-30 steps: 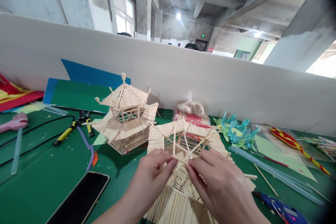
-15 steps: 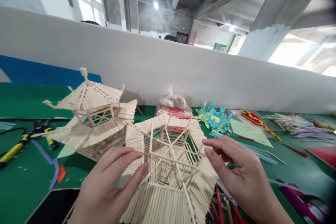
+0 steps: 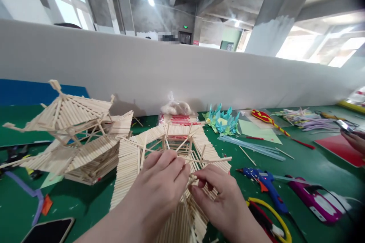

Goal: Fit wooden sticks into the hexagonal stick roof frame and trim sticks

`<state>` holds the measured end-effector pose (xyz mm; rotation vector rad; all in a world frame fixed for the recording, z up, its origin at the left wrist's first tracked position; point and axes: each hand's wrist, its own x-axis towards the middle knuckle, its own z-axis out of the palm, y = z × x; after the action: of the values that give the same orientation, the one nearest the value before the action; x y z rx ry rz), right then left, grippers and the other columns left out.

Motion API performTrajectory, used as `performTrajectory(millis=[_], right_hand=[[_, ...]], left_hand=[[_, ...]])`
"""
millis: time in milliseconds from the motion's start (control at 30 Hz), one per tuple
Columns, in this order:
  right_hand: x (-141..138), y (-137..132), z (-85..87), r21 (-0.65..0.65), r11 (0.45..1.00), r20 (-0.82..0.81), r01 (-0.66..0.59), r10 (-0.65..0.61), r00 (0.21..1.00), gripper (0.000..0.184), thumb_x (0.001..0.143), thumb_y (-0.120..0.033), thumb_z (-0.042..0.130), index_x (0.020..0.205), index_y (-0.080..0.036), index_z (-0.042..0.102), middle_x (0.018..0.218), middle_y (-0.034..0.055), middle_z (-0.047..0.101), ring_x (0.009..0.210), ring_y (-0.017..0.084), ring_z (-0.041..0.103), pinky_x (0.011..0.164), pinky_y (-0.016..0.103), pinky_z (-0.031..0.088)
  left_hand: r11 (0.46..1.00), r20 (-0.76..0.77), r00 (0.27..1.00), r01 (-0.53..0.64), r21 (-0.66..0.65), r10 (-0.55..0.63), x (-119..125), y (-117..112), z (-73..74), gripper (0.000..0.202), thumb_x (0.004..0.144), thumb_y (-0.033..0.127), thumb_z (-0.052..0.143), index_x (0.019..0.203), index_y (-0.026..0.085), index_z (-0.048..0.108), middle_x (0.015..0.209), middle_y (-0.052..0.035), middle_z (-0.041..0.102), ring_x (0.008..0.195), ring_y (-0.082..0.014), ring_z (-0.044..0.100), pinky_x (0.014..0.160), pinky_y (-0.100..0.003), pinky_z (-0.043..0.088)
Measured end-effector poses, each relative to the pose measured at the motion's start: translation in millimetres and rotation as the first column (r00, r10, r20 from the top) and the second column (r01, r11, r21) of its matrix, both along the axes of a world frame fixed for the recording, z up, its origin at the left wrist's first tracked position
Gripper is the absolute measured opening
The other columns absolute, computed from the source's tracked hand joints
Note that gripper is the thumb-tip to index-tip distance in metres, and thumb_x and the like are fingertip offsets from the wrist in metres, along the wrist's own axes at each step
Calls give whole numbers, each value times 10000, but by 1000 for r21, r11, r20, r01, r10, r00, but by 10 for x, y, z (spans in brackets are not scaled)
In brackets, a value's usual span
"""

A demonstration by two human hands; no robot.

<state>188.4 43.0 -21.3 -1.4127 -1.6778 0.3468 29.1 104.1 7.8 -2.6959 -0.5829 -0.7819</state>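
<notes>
A model building frame of pale wooden sticks (image 3: 128, 163) stands in front of me, with slatted roof panels around an open centre. My left hand (image 3: 167, 176) curls over its middle, fingers closed; what they grip is hidden behind the hand. From the right, my right hand (image 3: 221, 197) pinches a short wooden stick (image 3: 192, 178) between thumb and forefinger, close to the left fingertips. A long stick (image 3: 218, 159) juts out to the right above the right hand. To the left stands a second stick model, a pavilion (image 3: 82, 110) with a pointed roof.
A blue glue gun (image 3: 266, 186), yellow-handled pliers (image 3: 270, 212) and a purple device (image 3: 313, 201) lie right. Behind are bagged sticks (image 3: 178, 115), a turquoise paper flower (image 3: 224, 119) and clear glue sticks (image 3: 252, 147). A phone (image 3: 49, 231) lies front left. Another person's hand (image 3: 355, 140) holds something far right.
Both hands have come together over the model's centre and closed, from apart and open at its sides. The view has swung right, showing the glue gun and another person's hand.
</notes>
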Motion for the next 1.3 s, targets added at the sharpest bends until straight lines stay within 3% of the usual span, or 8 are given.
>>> performTrajectory(millis=[200,367,600,1300], right_hand=[[-41,24,4,6,1000,-11,11,-11,1000,143,759,-165,512,700,-159,641,616,20,565,597,139,530,533,253,401],[-49,34,-20,24,1000,2,11,-11,1000,163,766,-169,512,644,-152,618,576,12,537,568,124,506,514,234,369],[-45,37,-43,37,999,-11,7,-6,1000,160,768,-163,510,647,-145,612,577,12,542,565,115,503,525,231,368],[-57,37,-27,38,999,26,15,-16,1000,184,784,-181,502,626,-159,593,573,3,527,555,110,494,513,224,351]], left_hand=[[992,-39,998,35,-124,-40,37,77,-29,141,729,135,464,780,181,586,713,-38,594,753,-224,452,679,-363,295],[979,45,992,127,-162,-121,27,127,-88,142,763,130,445,807,179,572,694,-25,574,706,-206,433,632,-342,287],[959,105,984,164,-230,-143,4,132,-164,195,799,112,392,848,176,570,712,-31,576,714,-205,430,650,-350,301],[973,79,987,151,-177,-139,-11,131,-122,183,794,131,415,852,172,584,711,-29,594,707,-204,438,636,-342,297]])
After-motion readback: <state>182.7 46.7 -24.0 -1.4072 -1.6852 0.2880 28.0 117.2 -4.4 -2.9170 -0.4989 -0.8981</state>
